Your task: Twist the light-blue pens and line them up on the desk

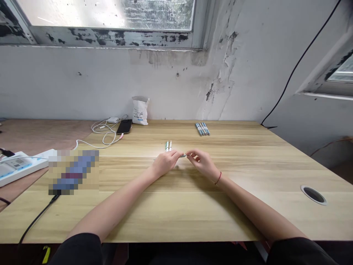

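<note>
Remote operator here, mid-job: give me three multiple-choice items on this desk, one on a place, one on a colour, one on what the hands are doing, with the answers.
1. Where does the black smartphone lie?
A. On the power strip
B. On the wooden desk beside a white cable
C. In the round desk grommet

2. What colour is the thin band on the right wrist?
A. Red
B. Blue
C. Yellow

3. What are the left hand and right hand doing?
A. Lying flat, far apart
B. Pinching a slim marker between them
C. Holding the smartphone

1: B, the phone lies flat beside the cable loops.
2: A, a red band shows on the wrist.
3: B, the marker shows between the fingertips.
</note>
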A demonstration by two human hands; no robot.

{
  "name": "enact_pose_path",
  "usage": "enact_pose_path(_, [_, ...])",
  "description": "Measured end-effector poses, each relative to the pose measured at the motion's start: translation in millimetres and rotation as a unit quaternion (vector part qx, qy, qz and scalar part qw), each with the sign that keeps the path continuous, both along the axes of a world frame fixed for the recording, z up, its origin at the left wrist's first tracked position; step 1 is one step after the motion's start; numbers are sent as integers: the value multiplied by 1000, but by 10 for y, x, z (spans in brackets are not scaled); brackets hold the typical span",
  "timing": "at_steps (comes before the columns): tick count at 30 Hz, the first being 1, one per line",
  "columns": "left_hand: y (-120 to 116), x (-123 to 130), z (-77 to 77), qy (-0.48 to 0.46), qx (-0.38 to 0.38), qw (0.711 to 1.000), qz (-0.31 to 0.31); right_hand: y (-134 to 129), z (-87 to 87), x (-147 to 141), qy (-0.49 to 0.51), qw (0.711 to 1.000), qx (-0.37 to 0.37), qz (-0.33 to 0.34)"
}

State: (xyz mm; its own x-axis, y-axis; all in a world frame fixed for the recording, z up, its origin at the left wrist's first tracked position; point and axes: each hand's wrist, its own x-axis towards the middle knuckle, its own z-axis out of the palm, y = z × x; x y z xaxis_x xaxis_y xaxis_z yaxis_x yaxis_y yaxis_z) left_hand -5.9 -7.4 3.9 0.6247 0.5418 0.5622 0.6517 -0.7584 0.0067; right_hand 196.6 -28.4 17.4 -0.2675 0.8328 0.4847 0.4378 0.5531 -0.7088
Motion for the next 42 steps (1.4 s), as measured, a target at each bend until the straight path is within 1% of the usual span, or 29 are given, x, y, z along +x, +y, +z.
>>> enact_pose_path(5, [-17,-5,34,0,-17,1000,-13,-3,14,-1,33,999,-34,2])
enact_pose_path(11, [-22,-1,41,2,-10,1000,-24,-11,46,-8,85,991,-100,33])
enact_pose_path(17, [-18,-12,46,27,4,999,-18,-17,39,-13,80,987,-124,60])
enact_pose_path(20, [3,-33,45,43,17,999,-13,6,19,3,80,988,-124,50])
enact_pose_path(23, [25,-51,41,34,23,999,-5,50,0,45,78,991,-107,25])
enact_pose_path(27, [26,-47,53,11,17,1000,4,86,-12,85,26,997,-79,0])
enact_pose_path(30, [15,-36,58,7,9,1000,1,70,-3,70,10,997,-75,15])
enact_pose_path(33, [13,-30,42,7,7,1000,-19,41,9,40,9,997,-65,33])
enact_pose_path(37, [12,-21,23,-7,0,1000,-30,17,16,19,11,998,-51,32])
enact_pose_path(42, [-1,-14,38,3,-14,999,-45,4,29,13,-4,999,-37,31])
